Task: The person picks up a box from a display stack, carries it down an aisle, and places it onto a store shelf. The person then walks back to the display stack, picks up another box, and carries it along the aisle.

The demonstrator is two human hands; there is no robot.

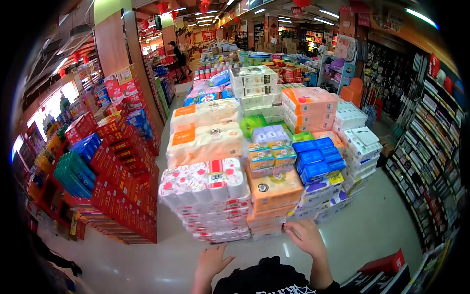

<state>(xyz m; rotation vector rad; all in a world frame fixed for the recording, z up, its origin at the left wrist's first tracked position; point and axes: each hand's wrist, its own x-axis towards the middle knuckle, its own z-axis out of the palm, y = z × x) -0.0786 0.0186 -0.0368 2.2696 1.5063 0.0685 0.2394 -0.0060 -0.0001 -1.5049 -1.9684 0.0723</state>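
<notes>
My left hand is low in the head view, holding nothing, its fingers apart. It is in front of a stack of toilet roll packs with a red and white floral print. My right hand is farther right, also without anything in it, its fingers loosely stretched out. Nearest to it are orange tissue packs and white and purple packs; whether the fingertips touch them I cannot tell. Blue tissue packs and small yellow and blue packs lie on top of the pile.
Red cartons are stacked to the left across an aisle, with teal packs on them. Shelving lines the right side. A red box is at the lower right. A person is in the far aisle.
</notes>
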